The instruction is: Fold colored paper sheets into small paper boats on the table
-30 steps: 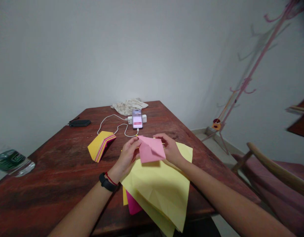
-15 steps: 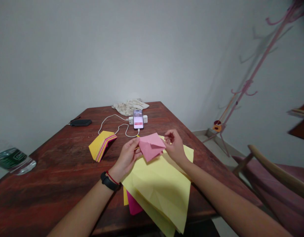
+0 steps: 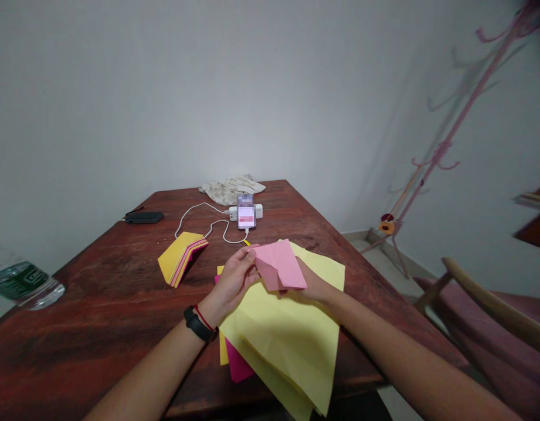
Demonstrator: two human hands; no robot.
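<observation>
A folded pink paper (image 3: pixel 281 266) is held up over large pale yellow sheets (image 3: pixel 287 339) near the table's front edge. My left hand (image 3: pixel 237 278) pinches its left corner between thumb and fingers. Behind the paper's right side is my right hand (image 3: pixel 308 280), its fingers mostly hidden. Under the yellow sheets, a magenta sheet (image 3: pixel 238 362) sticks out at the lower left. A stack of folded yellow and pink papers (image 3: pixel 181 257) lies to the left of my hands.
A phone (image 3: pixel 246 211) leans on a white charger with cables. Behind it lies a crumpled cloth (image 3: pixel 230 189). A black power bank (image 3: pixel 144 217) and a water bottle (image 3: pixel 27 285) are at the left. A wooden chair (image 3: pixel 480 298) stands beyond the table's right edge.
The pink paper has turned and now shows a squarer outline. My right hand has moved from the paper's right corner, fingers visible, to behind it and lower.
</observation>
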